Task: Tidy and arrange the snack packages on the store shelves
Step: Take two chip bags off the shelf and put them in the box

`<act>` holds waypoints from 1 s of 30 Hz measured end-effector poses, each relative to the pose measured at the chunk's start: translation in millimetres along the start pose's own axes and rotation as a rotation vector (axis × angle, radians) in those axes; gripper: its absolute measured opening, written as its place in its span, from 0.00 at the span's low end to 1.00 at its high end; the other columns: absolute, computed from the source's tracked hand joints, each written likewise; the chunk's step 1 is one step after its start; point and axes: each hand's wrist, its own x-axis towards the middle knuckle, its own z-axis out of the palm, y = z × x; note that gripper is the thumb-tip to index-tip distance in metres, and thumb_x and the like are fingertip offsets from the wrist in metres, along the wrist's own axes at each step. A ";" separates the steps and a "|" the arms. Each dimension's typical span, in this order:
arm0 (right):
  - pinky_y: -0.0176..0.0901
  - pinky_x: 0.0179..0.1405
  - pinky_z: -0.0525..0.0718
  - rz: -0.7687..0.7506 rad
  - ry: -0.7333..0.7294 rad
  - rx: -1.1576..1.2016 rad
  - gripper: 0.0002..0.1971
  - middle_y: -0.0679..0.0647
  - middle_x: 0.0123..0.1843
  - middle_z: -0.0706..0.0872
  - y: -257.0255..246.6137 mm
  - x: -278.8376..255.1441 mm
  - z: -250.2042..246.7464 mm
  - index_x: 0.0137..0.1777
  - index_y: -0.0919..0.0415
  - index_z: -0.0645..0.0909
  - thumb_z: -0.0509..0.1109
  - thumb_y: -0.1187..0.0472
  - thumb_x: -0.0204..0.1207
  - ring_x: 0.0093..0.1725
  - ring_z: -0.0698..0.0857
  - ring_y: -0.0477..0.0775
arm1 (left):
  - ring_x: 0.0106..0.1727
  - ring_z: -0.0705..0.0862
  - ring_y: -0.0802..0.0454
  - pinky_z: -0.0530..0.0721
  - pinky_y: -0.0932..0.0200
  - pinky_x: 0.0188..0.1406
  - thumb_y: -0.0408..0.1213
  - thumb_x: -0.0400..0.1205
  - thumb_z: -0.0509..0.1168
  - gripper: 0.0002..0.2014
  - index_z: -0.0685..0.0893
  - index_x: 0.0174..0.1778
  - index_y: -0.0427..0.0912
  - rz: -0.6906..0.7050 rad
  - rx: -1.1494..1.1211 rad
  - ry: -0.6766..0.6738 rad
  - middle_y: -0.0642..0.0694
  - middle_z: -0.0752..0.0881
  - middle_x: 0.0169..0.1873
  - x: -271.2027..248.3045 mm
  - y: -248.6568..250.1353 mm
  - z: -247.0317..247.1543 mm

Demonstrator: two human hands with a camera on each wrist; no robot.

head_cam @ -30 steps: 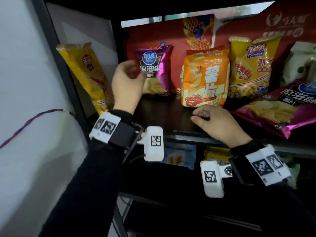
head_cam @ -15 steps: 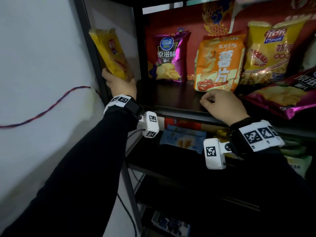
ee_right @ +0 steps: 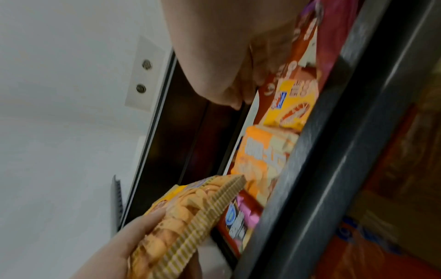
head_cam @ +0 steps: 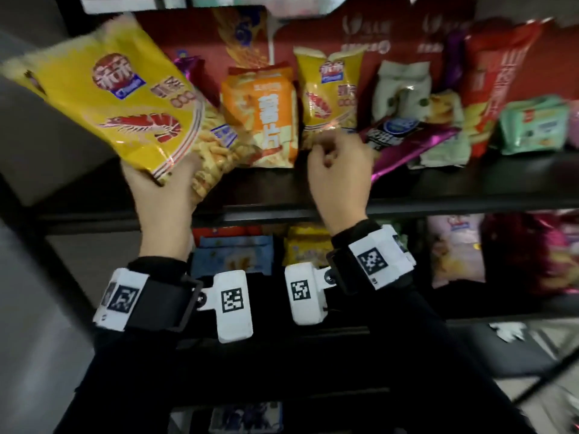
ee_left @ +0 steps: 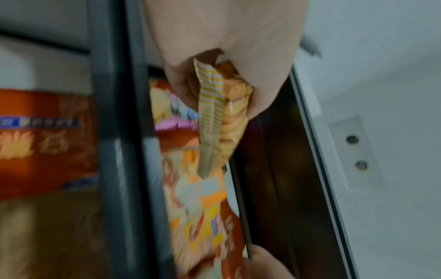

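Two hands are up at the top shelf (head_cam: 282, 211), so let's run across from the left. The left hand (head_cam: 163, 195) grips the big yellow shrimp-stick bag (head_cam: 125, 101) by its bottom corner, tilted, lifted clear of the shelf and leaning out past the left end. Thumb on the front, fingers behind: my guess is that grip lets the bag be swung upright and slotted into the row.

Next along, the orange chip bag (head_cam: 266, 117) stands upright against the red backing, and right beside it stands a smaller yellow shrimp bag (head_cam: 332, 98), same brand. That's likely where the big one belongs, like with like.

The right hand (head_cam: 338, 173) hovers at the foot of that smaller yellow bag, fingers curled; whether it pinches the bag's lower edge or only touches it, I cannot tell. Just right of it a purple chip bag (head_cam: 404, 136) lies flat, slumped forward, a clear candidate for standing up.

Now the wrist views earn their keep. The left wrist camera shows the crimped striped seal (ee_left: 211, 117) of the held bag squeezed between thumb and fingers, hidden from the head view. The right wrist view is blurred, but it catches that same seal (ee_right: 203, 217) from the other side.
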 end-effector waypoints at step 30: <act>0.56 0.47 0.90 0.654 -0.151 1.002 0.05 0.63 0.41 0.90 16.7 -11.6 -75.1 0.45 0.66 0.84 0.73 0.73 0.71 0.40 0.90 0.62 | 0.61 0.86 0.53 0.85 0.54 0.58 0.41 0.68 0.77 0.22 0.82 0.58 0.54 -0.155 -0.040 -0.324 0.56 0.90 0.53 -39.3 -10.2 -24.7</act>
